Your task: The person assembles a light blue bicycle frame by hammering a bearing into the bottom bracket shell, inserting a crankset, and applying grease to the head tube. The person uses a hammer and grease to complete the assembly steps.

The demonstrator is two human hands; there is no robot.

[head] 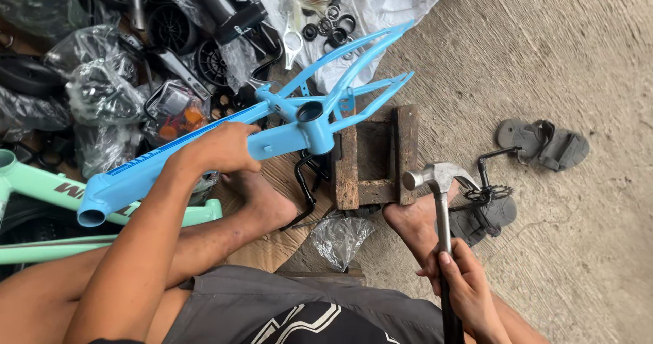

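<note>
Right hand (461, 286), lower right, fingers clenched on hammer (441, 201) handle, head raised beside wooden block (373, 155). Largest item: blue bike frame (272, 129) runs mid-left to upper centre, bottom bracket shell resting on block for support. Left hand (219, 148) grips down tube, steadying it. Concrete floor (578, 58) beneath; sandal (542, 143) at right.
</note>
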